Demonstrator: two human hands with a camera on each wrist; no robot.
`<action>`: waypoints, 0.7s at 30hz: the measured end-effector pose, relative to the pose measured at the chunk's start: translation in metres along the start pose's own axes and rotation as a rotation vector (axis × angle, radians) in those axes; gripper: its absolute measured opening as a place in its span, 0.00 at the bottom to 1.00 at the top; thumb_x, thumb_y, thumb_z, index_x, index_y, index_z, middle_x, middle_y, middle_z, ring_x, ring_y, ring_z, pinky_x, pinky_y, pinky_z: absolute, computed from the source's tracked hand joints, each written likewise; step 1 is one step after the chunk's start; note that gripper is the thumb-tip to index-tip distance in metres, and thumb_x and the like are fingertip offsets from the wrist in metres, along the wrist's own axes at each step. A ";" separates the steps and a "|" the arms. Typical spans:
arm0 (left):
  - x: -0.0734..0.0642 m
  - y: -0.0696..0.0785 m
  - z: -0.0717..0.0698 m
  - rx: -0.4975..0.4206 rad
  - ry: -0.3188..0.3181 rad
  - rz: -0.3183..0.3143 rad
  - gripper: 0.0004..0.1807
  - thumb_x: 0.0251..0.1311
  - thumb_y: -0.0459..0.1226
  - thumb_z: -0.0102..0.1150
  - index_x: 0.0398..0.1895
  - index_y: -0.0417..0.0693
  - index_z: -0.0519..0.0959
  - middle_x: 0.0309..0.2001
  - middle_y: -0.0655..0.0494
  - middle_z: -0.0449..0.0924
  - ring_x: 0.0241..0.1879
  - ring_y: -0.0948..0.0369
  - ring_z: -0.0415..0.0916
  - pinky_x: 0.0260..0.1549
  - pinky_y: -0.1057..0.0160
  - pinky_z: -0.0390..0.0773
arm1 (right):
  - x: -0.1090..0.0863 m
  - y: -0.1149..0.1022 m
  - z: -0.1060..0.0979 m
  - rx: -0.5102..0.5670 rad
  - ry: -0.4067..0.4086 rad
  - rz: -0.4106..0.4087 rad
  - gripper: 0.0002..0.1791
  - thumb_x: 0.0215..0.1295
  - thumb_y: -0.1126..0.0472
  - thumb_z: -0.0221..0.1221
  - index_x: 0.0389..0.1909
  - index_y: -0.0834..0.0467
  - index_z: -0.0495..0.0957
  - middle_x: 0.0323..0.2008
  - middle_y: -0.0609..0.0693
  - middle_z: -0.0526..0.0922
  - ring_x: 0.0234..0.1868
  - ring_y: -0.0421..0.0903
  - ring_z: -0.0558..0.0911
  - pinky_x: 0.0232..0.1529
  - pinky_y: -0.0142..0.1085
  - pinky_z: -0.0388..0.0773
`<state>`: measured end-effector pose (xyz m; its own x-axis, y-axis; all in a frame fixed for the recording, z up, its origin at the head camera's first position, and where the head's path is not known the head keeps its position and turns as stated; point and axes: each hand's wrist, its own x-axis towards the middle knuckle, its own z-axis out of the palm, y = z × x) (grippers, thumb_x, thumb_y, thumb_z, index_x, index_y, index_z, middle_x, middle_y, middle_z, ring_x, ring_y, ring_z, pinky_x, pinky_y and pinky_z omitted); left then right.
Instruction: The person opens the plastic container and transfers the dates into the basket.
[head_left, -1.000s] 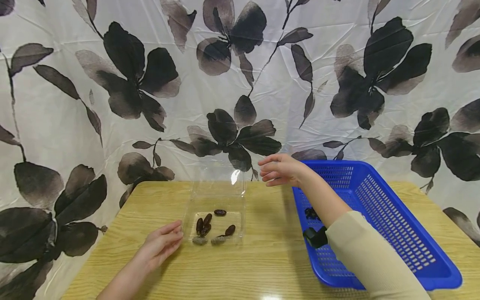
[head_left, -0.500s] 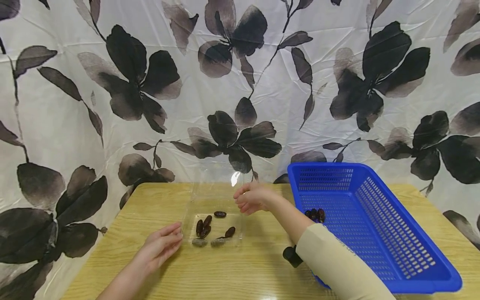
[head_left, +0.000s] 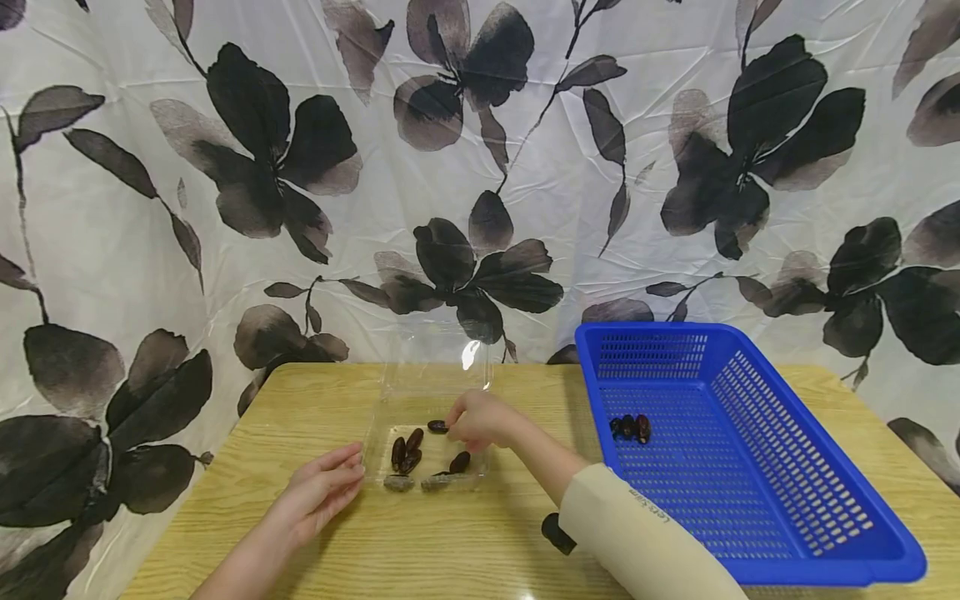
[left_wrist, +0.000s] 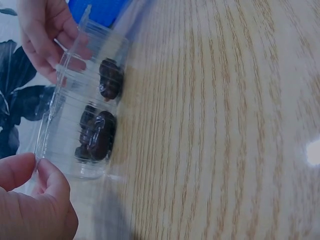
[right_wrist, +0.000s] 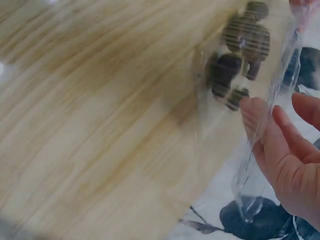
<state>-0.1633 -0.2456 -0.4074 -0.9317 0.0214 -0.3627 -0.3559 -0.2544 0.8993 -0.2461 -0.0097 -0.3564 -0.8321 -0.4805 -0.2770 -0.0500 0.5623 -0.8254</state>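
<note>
A clear plastic clamshell box [head_left: 431, 446] lies on the table with its lid raised at the back, holding several dark brown dates [head_left: 398, 454]. At the box's left side, my left hand [head_left: 318, 492] pinches the rim between thumb and finger, as the left wrist view shows. My right hand [head_left: 483, 421] reaches in over the right wall, fingertips right at the rear date [head_left: 437, 426]. In the right wrist view the thumb stands apart from the extended fingers [right_wrist: 272, 140], which overlap the lowest date [right_wrist: 237, 99].
A blue perforated basket [head_left: 652, 327] stands on the right, with a few dates [head_left: 642, 428] by its left wall. The wooden table [head_left: 420, 550] ends at a floral cloth [head_left: 540, 192] hanging behind. A black device [head_left: 557, 533] sits on the right wrist.
My right hand has moved left and down from over the basket's rear left edge into the box. The left hand has stayed at the box's left side.
</note>
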 end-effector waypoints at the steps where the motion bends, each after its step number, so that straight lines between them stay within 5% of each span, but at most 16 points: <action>1: 0.000 0.000 0.000 -0.002 -0.002 -0.001 0.36 0.63 0.24 0.49 0.71 0.32 0.45 0.43 0.60 0.72 0.41 0.66 0.74 0.44 0.70 0.75 | 0.000 -0.001 0.002 -0.027 0.000 -0.009 0.11 0.58 0.72 0.58 0.42 0.70 0.77 0.28 0.52 0.73 0.18 0.42 0.69 0.23 0.35 0.77; 5: 0.000 0.001 0.000 -0.013 0.001 -0.001 0.36 0.62 0.23 0.49 0.71 0.32 0.46 0.42 0.60 0.72 0.40 0.66 0.74 0.42 0.70 0.76 | 0.001 -0.003 0.007 -0.190 0.012 -0.047 0.03 0.57 0.71 0.58 0.30 0.65 0.80 0.26 0.54 0.78 0.13 0.43 0.72 0.20 0.34 0.75; 10: -0.001 0.002 0.001 -0.024 -0.003 -0.005 0.36 0.62 0.23 0.49 0.71 0.32 0.46 0.41 0.60 0.72 0.38 0.66 0.74 0.41 0.70 0.76 | 0.006 -0.001 0.018 -0.520 0.091 -0.086 0.23 0.53 0.70 0.57 0.03 0.53 0.63 0.04 0.43 0.62 0.06 0.38 0.68 0.25 0.31 0.72; 15: -0.001 0.002 0.001 -0.028 -0.004 -0.013 0.36 0.62 0.24 0.49 0.71 0.33 0.46 0.41 0.59 0.72 0.38 0.66 0.74 0.41 0.70 0.76 | 0.008 0.002 0.033 -0.594 0.143 -0.076 0.29 0.49 0.73 0.56 0.02 0.51 0.50 0.03 0.41 0.47 0.03 0.36 0.54 0.11 0.26 0.54; 21: -0.002 0.002 0.001 -0.042 0.000 -0.015 0.36 0.62 0.23 0.50 0.71 0.33 0.47 0.39 0.60 0.73 0.38 0.66 0.74 0.41 0.70 0.76 | 0.009 0.005 0.045 -0.670 0.158 -0.156 0.28 0.44 0.75 0.54 0.03 0.51 0.48 0.06 0.41 0.43 0.10 0.35 0.43 0.13 0.25 0.42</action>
<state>-0.1625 -0.2451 -0.4049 -0.9264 0.0252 -0.3757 -0.3661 -0.2940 0.8829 -0.2286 -0.0419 -0.3850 -0.8552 -0.5143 -0.0640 -0.4622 0.8126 -0.3551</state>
